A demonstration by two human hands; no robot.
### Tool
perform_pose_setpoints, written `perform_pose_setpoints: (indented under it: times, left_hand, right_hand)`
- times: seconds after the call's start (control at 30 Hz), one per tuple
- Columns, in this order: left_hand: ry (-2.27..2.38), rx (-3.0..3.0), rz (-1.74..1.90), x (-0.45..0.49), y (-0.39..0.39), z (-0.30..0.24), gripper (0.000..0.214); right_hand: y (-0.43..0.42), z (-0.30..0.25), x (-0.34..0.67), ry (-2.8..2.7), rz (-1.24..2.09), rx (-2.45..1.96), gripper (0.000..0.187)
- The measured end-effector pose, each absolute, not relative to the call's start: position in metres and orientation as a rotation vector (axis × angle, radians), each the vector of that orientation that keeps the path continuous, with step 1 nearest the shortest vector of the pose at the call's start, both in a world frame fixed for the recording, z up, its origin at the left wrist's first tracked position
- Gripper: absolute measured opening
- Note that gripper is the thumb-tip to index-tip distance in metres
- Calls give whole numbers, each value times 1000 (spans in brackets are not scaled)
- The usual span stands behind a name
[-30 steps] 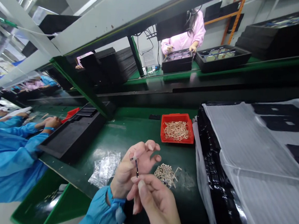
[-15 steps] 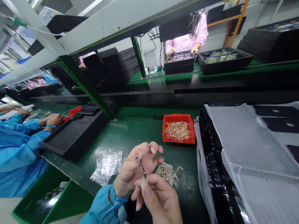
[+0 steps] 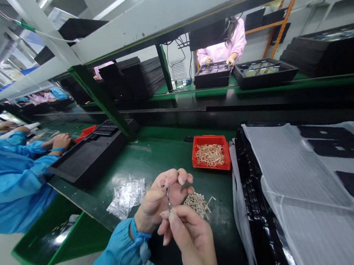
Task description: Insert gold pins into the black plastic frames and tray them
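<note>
1. A slim dark strip (image 3: 168, 199), narrow and slightly glossy with a pale tip at its upper end, is held in the air between the two hands, tilted rather than upright.
2. The left hand (image 3: 156, 201), in a blue cuffed sleeve, appears to pinch the strip's upper end between thumb and forefinger, its other fingers fanned open behind.
3. The right hand (image 3: 192, 242) closes on the lower end with its fingertips, though the exact contact is small and partly hidden.
4. Holding so thin a part by both ends with the fingertips looks like the steady way: the hands stay close, and the strip is kept from bending.
5. Just beyond the grip, a loose heap of flat tan pieces (image 3: 196, 204) lies on the green bench mat (image 3: 150, 163).
6. Farther past it, a red plastic tray (image 3: 209, 137) holds more of the same tangled pieces.
7. Left of the grip lie a crumpled clear plastic bag (image 3: 126, 197) and a black foam tray (image 3: 87, 158).
8. To the right, a black-wrapped stack (image 3: 245, 194) sits under a translucent white sheet (image 3: 295, 169). Well left, a co-worker's hand (image 3: 61, 141) rests on the bench.
</note>
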State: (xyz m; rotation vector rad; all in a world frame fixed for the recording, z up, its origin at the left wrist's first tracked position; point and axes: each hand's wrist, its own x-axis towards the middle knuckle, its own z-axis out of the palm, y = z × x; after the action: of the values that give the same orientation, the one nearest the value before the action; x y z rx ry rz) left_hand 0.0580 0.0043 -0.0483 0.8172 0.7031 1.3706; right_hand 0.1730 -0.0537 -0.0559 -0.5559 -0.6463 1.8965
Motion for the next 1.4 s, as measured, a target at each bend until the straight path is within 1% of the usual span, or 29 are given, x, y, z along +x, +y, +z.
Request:
perform_pose_setpoints:
  times: [0.1, 0.2, 0.27, 0.3, 0.33, 0.4, 0.47, 0.6, 0.7, 0.8, 0.87, 0.93, 0.97, 1.0, 1.07, 1.1, 1.13, 1.23, 1.4]
  left_hand:
    - [746, 866, 1425, 61, 3, -45, 42]
    - [806, 953, 1635, 64, -10, -37, 46]
    - [936, 1204, 1837, 63, -26, -31, 39]
    - [1053, 1395, 1862, 61, -34, -27, 33]
    - [1184, 1595, 1815, 59, -42, -23, 26]
    - [1385, 1863, 1558, 53, -54, -15, 20]
    - [1422, 1860, 1357, 50, -62, -10, 18]
    - [1413, 1664, 1359, 51, -64, -11, 13]
    - [1473, 1454, 1559, 48, -63, -21, 17]
    - [1442, 1243, 1962, 23, -63, -27, 21]
    - [1378, 1139, 2252, -3, -62, -25, 24]
    - [1322, 1120, 2433, -27, -59, -19, 24]
    - [1294, 1152, 2461, -35, -55, -16, 27]
    - [1259, 1205, 2447, -39, -51, -12, 42]
    - [1172, 1331, 2338, -34, -40, -8, 85]
    - [1129, 1383, 2274, -27, -34, -8, 100]
    - [1091, 1432, 2225, -17, -28, -8, 109]
    - [982, 1650, 2112, 19, -15, -12, 120]
    - [915, 1818, 2103, 50, -15, -14, 132]
  right_hand:
    - [-56, -58, 174, -637, 1853, -605, 41]
    - [-60, -62, 174, -665, 1729, -687, 41]
    - [-64, -64, 172, -739, 1597, -755, 39]
    - [-65, -64, 171, -792, 1529, -785, 37]
    - [-67, -64, 170, -851, 1458, -812, 34]
    - [-68, -64, 169, -969, 1310, -851, 29]
    - [-68, -63, 168, -1067, 1169, -858, 23]
    - [-64, -66, 166, -1269, 980, -800, 16]
    - [-59, -73, 162, -1452, 825, -782, 16]
    - [-51, -77, 159, -1542, 775, -740, 14]
    - [-42, -75, 160, -1501, 916, -741, 13]
    - [-32, -69, 163, -1367, 1176, -758, 23]
    - [-26, -65, 164, -1279, 1325, -755, 28]
    - [-22, -61, 164, -1198, 1452, -744, 33]
    - [-14, -52, 165, -1095, 1625, -705, 41]
    - [-12, -48, 165, -1077, 1668, -686, 45]
    - [-10, -45, 165, -1076, 1689, -671, 48]
    - [-14, -45, 170, -1065, 1767, -659, 56]
    - [-43, -56, 182, -942, 2044, -593, 70]
